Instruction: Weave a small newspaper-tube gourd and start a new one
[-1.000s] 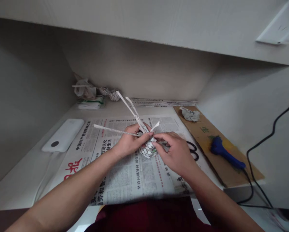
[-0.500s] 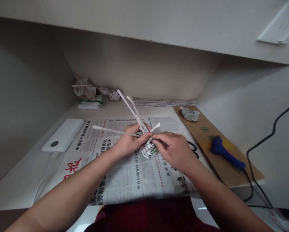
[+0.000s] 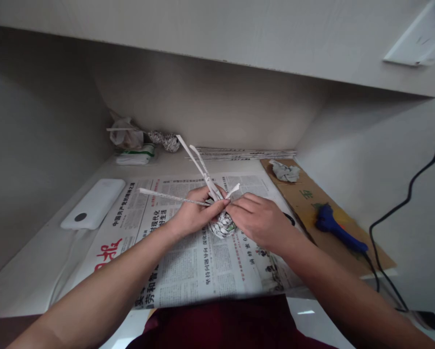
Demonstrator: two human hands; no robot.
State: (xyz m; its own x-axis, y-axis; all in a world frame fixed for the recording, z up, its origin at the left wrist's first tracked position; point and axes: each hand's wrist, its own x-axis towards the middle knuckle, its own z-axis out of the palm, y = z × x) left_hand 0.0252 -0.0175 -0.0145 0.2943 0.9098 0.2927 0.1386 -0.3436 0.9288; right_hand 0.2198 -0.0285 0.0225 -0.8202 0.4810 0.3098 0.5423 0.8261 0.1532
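Observation:
A small round woven piece of rolled newspaper (image 3: 221, 227) sits between my hands above the newspaper sheet. My left hand (image 3: 199, 211) is closed on it, thumb pressed over the top where the strips gather. From that grip several white paper strips (image 3: 197, 162) stick up and away, and one long paper strip (image 3: 166, 196) points left. My right hand (image 3: 259, 218) is closed at the right side of the weave, its fingertips pinched by the short strip end (image 3: 234, 189). What lies between those right fingertips is mostly hidden.
Newspaper (image 3: 181, 281) covers the desk. A white power bank (image 3: 93, 203) lies left. On the right, cardboard (image 3: 308, 213) carries a blue glue gun (image 3: 339, 230) and crumpled paper (image 3: 285, 172). Rolled paper sticks (image 3: 242, 154), a woven piece (image 3: 168, 140) and a plastic bag (image 3: 126, 134) are at the back.
My right hand has turned slightly, its fingers closing in at the right of the weave and covering more of the scissors-like black loops behind. My left hand keeps its hold.

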